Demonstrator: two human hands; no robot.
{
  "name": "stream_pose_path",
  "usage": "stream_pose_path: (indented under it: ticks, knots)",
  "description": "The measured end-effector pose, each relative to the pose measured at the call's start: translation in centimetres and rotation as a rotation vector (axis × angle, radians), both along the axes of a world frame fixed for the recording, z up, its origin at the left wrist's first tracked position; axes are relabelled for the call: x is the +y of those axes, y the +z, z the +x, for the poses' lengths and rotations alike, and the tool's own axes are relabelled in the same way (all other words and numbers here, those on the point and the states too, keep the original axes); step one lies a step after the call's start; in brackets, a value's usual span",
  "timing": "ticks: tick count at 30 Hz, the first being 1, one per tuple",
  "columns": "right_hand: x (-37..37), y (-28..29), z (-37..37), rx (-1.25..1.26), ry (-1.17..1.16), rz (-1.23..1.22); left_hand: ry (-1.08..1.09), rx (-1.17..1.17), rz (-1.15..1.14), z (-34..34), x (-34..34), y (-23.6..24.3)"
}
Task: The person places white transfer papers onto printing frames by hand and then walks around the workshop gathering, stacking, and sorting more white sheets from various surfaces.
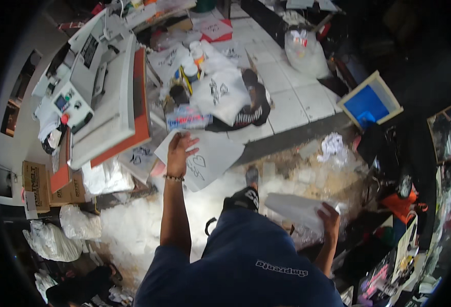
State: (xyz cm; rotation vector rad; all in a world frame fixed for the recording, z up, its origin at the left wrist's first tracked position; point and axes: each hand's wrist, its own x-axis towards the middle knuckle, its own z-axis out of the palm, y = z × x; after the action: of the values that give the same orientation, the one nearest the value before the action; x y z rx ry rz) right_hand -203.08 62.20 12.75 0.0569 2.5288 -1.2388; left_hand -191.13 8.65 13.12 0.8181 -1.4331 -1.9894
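- The floor spreads under the person, worn and brownish, with a bright pale stretch toward the left.
- The white-tiled surface lies ahead, its near edge dark; its near left corner is crowded.
- The grey-white machine stands left of the left hand, a wide flat plate edged by an orange-red board, with a control box bearing a red button at its near left end.
- A heap of white cloths marked in black and a black bundle fills the tiled surface just beyond the left hand, with white-lidded jars among it.
- Pale plastic bags slump on the floor at left, near brown cardboard boxes.
- A wooden frame with a blue panel leans past the right end of the tiled surface's dark edge.
- A clear bag sits toward the tiled surface's far right side; crumpled white plastic lies below its near edge.
- The marked sheet, white and tilted, overlaps the near edge; black line drawing including a heart shows.
- The pale sheet, thin and blurred, hangs over the floor at right.
- The left hand grasps the marked sheet's upper left part, fingers spread across it.
- The right hand grips the pale sheet's right end.
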Motion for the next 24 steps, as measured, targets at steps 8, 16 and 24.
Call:
stream_pose_path:
  ticks: [8,16,24]
  knots:
    - [-5.7,2.3,-13.7,-0.068,-0.041,-0.065,0.041,0.055,0.06,-15.4,-4.0,4.4]
    - [-10.2,5.3,-25.2,-0.095,-0.129,-0.256,-0.016,0.008,-0.097,-30.2,-6.9,9.8]
    - [-13.1,1.1,-44.1,-0.108,0.116,-0.224,0.041,-0.054,-0.123,-44.0,-9.6,7.8]
